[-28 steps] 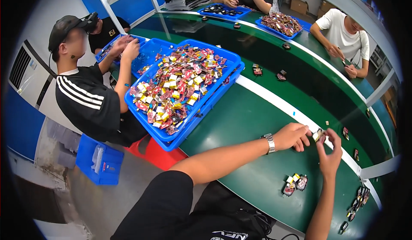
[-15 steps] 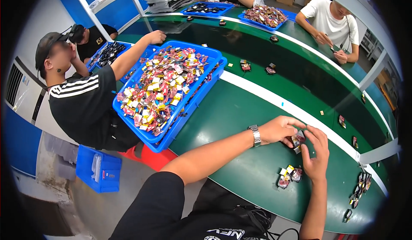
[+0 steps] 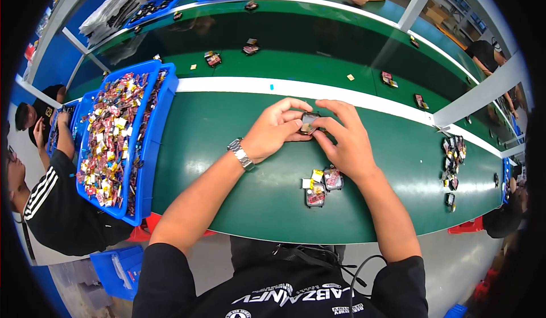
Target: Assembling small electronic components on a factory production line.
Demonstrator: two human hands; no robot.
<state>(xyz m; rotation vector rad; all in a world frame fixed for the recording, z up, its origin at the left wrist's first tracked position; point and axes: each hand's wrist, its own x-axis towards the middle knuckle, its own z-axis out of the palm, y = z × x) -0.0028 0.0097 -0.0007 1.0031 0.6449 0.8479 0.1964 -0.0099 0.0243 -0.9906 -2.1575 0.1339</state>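
Right fingers (image 3: 332,126) closed in | dark casing (image 3: 309,120) between them and left fingers (image 3: 289,128) (both gripping)

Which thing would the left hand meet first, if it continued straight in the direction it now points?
The left hand points rightward at the small dark case, which it touches, so that comes first; the right hand probably follows, though depth is unclear here.

Grey floor (image 3: 214,264) shows below a glossy green table (image 3: 196,125) and white posts (image 3: 473,95).

Wearer's hands (image 3: 269,132): two. Held case (image 3: 309,123): one. Wristwatch (image 3: 241,154): one.
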